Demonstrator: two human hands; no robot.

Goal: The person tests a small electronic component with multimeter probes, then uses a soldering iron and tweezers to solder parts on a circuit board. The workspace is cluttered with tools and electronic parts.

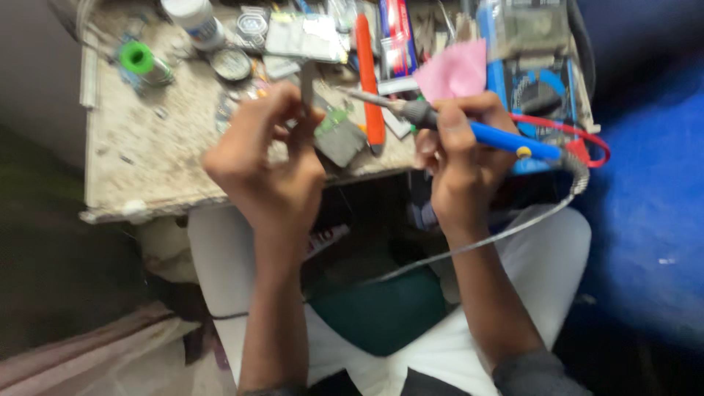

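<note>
My right hand (462,158) grips a blue-handled soldering iron (506,139), its metal tip (359,95) pointing left over the bench. My left hand (264,158) pinches a thin grey metal tool, seemingly tweezers (306,86), upright between thumb and fingers. Just right of that hand lies a small grey and green circuit board piece (339,136) near the bench's front edge. The iron's grey cable (513,229) loops down across my lap.
The worn wooden bench (147,158) carries a green solder spool (139,60), a white jar (192,18), round tins (233,64), an orange tool (370,81), a pink cloth (456,70) and a blue box (539,84) with a red cable (587,136). Blue floor lies on the right.
</note>
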